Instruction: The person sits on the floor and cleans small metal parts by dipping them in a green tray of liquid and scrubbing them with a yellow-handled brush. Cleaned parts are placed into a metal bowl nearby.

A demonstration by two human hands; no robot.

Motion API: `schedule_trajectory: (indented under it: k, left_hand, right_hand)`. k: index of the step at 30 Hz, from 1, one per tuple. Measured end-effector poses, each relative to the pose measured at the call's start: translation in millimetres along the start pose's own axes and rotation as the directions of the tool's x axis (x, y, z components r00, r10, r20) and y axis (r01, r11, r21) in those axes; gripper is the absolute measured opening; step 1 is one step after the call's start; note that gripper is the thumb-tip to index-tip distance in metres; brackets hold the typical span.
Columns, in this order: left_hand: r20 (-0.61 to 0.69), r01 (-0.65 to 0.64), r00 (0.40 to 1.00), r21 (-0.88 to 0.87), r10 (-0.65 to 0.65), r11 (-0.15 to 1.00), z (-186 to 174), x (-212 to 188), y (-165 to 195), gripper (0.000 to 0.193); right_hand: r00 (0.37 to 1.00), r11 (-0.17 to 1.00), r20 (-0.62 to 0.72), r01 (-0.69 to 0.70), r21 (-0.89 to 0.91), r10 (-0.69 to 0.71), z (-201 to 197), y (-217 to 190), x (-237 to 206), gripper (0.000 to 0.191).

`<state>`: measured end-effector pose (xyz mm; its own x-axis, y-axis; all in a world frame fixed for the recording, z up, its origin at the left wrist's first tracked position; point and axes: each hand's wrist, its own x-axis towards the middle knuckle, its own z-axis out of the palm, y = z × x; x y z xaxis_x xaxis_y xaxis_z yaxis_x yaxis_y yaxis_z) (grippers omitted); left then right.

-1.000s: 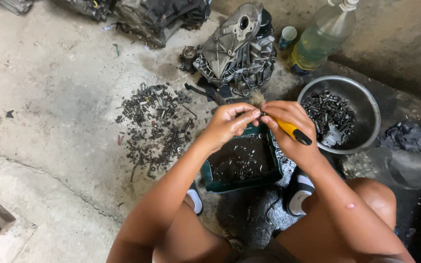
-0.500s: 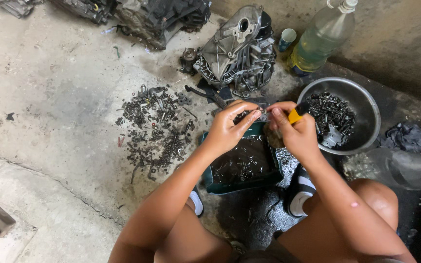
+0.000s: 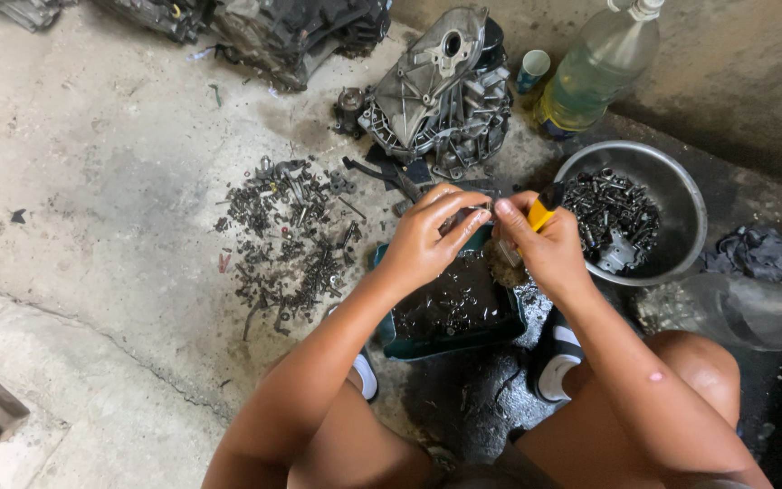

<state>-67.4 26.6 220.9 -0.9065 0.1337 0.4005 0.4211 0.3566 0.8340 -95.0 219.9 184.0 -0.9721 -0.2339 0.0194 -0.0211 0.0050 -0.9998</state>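
Hands brought together over the green tray, small part pinched at the fingertips.

You held your left hand (image 3: 427,240) closed in a pinch on a small dark metal part (image 3: 474,215), too small to identify, and kept it above the far edge of the green tray (image 3: 450,349). Your right hand (image 3: 545,249) was wrapped shut around a yellow-handled brush (image 3: 540,213). A second ago that handle pointed out toward the steel bowl (image 3: 681,186); it had since swung upright and your two hands had closed until the fingertips touched. In my judgement this placed the brush end against the part for cleaning over the tray. The pile of dirty bolts (image 3: 291,235) lay on the concrete to your left, well apart from the bowl.
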Motion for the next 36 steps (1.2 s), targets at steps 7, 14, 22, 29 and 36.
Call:
schedule_trajectory:
  k: [7, 14, 22, 29, 36]
  left_hand:
    - [0.001, -0.045, 0.999, 0.097, 0.045, 0.994, 5.3, -3.2, -2.9, 0.021]
    - [-0.025, 0.015, 1.0, 0.017, -0.015, 1.0, 4.3, -1.7, -4.0, 0.021]
    - [-0.003, -0.047, 0.999, 0.051, 0.048, 0.998, 3.1, -5.0, -2.7, 0.021]
    - [0.005, -0.063, 0.998, 0.057, 0.063, 0.996, 4.0, -5.6, -2.0, 0.021]
    - [0.012, -0.054, 0.999, 0.075, 0.053, 0.996, 5.3, -6.9, -0.9, 0.021]
  right_hand:
    - [0.999, 0.999, 0.039, 0.039, -0.006, -0.038, 1.7, 0.1, -4.6, 0.025]
    - [0.996, 0.995, 0.029, 0.082, 0.05, -0.083, 3.8, -1.7, -5.8, 0.021]
    - [0.997, 0.997, 0.075, 0.014, 0.081, -0.021, 0.3, -4.2, -5.6, 0.02]
    - [0.997, 0.994, 0.071, -0.037, 0.102, 0.03, -0.8, -3.7, -2.9, 0.022]
    - [0.994, 0.993, 0.111, -0.021, 0.112, 0.009, -4.6, -4.0, -3.1, 0.022]
